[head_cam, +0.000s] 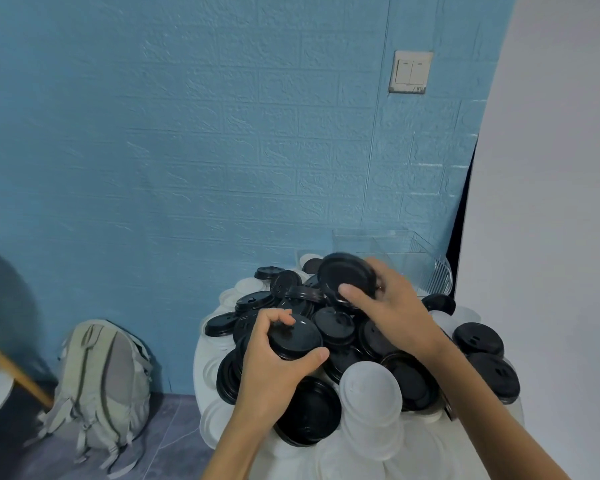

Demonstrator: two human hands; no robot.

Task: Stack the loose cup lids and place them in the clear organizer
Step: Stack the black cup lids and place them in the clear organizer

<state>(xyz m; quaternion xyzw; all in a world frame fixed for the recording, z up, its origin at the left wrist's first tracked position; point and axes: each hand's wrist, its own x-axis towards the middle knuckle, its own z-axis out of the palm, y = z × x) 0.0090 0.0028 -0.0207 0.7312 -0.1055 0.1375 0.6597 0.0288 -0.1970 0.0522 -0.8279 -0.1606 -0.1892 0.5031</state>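
While most lids lie loose in the pile (347, 344) on the white round table (201, 362), only a few are in hand. A short stack of black lids (293, 336) is gripped by the left hand (274, 362), thumb and curled fingers closed round its rim, at the pile's near-left side. A single black lid (347, 275) is pinched by the right hand (392, 306), thumb on its face, and is held tilted above the pile's far side. Translucent white lids (371, 386) are seen at the pile's near edge; more black lids (478, 337) are scattered to its right.

The clear organizer (413, 261) stands just behind the pile, against the blue wall (187, 150). No lids can be made out inside it, though its lower part is hidden by the hand and pile.

Judgement: the task is at an early stage. Stacking is under way; placement is not yet seen. Nearly the whole pile is left to be sorted.

Beyond the pile, a grey backpack (101, 386) is noted on the floor to its left, and a light switch (410, 71) on the wall above.
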